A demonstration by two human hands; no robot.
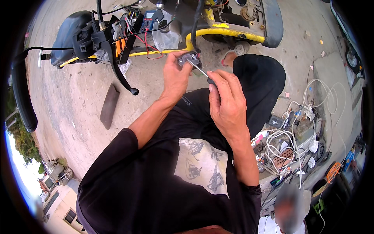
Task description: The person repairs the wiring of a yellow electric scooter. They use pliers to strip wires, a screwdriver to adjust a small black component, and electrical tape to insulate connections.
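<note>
Holding a small grey part [189,59] in the left hand [174,77], pinched between thumb and fingers, in front of the body and just below the yellow frame [230,32] of a scooter-like vehicle. Grasping a screwdriver [199,69] in the right hand [228,102], thumb and fingers closed around the dark handle, thin metal shaft slanting up and leftward to the part's face; cannot tell whether seated in a screw. Right above the part, showing a thick black cable [194,33] bent upward past the frame. Farther up and left, resting on the vehicle near one another: a blue multimeter [148,20] with red leads, a clear plastic bag [165,39] and orange-handled pliers [118,48]. In front of these, reaching down and to the right, a black brake lever [119,74]; at the far left, a black handlebar grip [24,93]. On the concrete ground [83,117], well apart from both hands, lying flat and tilted, a long brown piece [109,106]. To the right, beyond the bent knee in dark trousers [259,78], heaped loosely: tangled white cable [269,145], a reddish-brown block with holes [283,157] and, just beside, a black box [275,121].
</note>
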